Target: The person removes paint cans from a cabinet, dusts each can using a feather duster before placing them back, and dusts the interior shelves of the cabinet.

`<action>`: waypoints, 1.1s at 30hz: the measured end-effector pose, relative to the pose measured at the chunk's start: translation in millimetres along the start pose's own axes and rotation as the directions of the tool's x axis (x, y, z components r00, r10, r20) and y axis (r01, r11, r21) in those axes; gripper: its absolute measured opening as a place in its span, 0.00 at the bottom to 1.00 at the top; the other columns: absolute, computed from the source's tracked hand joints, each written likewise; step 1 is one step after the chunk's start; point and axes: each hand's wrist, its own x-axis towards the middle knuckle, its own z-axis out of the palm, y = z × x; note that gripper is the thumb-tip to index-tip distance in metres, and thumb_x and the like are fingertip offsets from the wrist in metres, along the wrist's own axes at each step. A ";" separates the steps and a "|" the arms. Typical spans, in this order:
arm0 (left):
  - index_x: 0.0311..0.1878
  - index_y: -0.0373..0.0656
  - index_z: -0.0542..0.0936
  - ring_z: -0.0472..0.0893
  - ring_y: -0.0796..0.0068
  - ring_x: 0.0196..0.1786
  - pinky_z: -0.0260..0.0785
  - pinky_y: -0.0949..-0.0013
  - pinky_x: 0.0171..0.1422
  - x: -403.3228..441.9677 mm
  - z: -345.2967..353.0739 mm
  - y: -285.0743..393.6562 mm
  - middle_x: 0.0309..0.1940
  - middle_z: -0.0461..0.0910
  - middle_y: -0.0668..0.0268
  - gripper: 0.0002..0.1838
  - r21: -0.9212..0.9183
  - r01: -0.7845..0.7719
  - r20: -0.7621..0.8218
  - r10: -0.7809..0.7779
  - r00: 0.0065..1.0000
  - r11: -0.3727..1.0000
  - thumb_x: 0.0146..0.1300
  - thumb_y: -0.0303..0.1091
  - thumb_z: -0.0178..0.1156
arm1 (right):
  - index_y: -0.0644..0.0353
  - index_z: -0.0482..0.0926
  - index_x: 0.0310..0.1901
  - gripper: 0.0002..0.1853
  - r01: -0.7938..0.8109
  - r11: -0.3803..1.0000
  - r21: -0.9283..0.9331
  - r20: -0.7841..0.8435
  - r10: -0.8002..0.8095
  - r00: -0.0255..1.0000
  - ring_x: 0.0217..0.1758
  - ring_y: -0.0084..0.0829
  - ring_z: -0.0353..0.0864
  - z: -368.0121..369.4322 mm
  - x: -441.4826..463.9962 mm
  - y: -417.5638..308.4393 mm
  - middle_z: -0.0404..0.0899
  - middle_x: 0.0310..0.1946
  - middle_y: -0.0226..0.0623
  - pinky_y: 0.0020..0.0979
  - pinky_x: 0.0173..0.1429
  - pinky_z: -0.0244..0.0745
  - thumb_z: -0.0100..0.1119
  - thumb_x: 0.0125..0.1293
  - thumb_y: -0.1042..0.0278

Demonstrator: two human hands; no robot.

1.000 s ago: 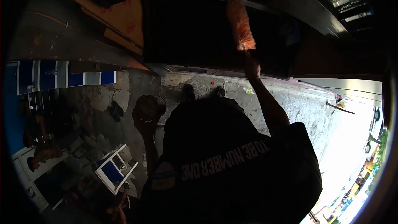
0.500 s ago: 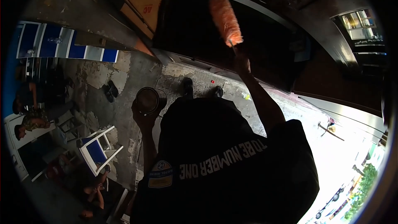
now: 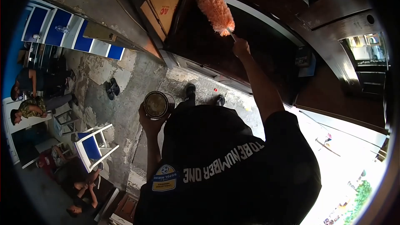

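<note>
My right hand is closed round the handle of a fluffy pink-orange duster. The duster's head lies over a dark surface at the top of the view, near its pale curved edge. Whether the fibres touch that surface, I cannot tell. Lower on the left, my left hand grips a round can by its side, with its flat brownish top facing me. My forearms and black shirt fill the lower middle.
A blue-and-white chair stands on the worn concrete floor, near a pair of dark sandals. Several people sit at the left. Blue-and-white panels are at upper left. A small dark box rests right of the dark surface.
My right hand has swung the duster slightly up and to the left. My left hand still holds the can. The whole view has shifted a little and become brighter.
</note>
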 end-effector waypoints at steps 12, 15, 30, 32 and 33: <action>0.68 0.38 0.70 0.83 0.54 0.60 0.78 0.55 0.63 1.2 -14.1 -8.3 0.57 0.81 0.53 0.59 0.043 -0.020 0.009 0.019 1.000 0.999 0.31 0.48 0.90 | 0.49 0.80 0.67 0.23 0.150 0.984 0.091 -0.011 -0.150 0.989 0.40 0.54 0.87 -46.3 7.3 19.0 0.85 0.40 0.57 0.42 0.46 0.82 0.60 0.71 0.68; 0.68 0.38 0.70 0.83 0.54 0.60 0.78 0.54 0.61 8.8 -7.4 -6.6 0.57 0.81 0.53 0.58 0.083 0.011 0.040 -0.015 0.999 0.996 0.32 0.49 0.90 | 0.49 0.80 0.67 0.22 0.069 0.993 0.092 0.047 -0.074 0.996 0.42 0.56 0.87 -12.2 26.2 -1.3 0.85 0.40 0.57 0.44 0.48 0.82 0.59 0.72 0.67; 0.67 0.39 0.72 0.84 0.58 0.59 0.79 0.57 0.62 48.4 7.6 18.0 0.57 0.83 0.54 0.54 -0.013 -0.146 0.119 0.146 0.982 0.989 0.35 0.42 0.90 | 0.47 0.79 0.69 0.26 0.021 0.998 0.055 0.131 -0.028 0.991 0.41 0.52 0.87 -40.2 38.0 -24.0 0.86 0.38 0.55 0.46 0.49 0.83 0.55 0.69 0.71; 0.67 0.39 0.71 0.84 0.57 0.59 0.80 0.57 0.62 55.1 8.5 22.3 0.56 0.83 0.54 0.54 -0.025 -0.127 0.160 0.129 0.979 0.992 0.35 0.42 0.90 | 0.50 0.75 0.71 0.29 0.098 0.993 0.068 0.086 -0.104 0.991 0.41 0.56 0.86 -19.3 39.3 -39.4 0.85 0.37 0.57 0.50 0.50 0.82 0.52 0.68 0.75; 0.68 0.39 0.71 0.84 0.57 0.59 0.80 0.57 0.62 57.1 9.4 15.3 0.56 0.83 0.54 0.55 -0.033 -0.178 0.161 0.181 0.970 0.983 0.35 0.42 0.90 | 0.50 0.75 0.71 0.29 0.086 0.993 0.077 0.083 -0.093 0.992 0.41 0.56 0.86 -12.4 27.5 -48.6 0.85 0.37 0.57 0.50 0.50 0.82 0.52 0.68 0.75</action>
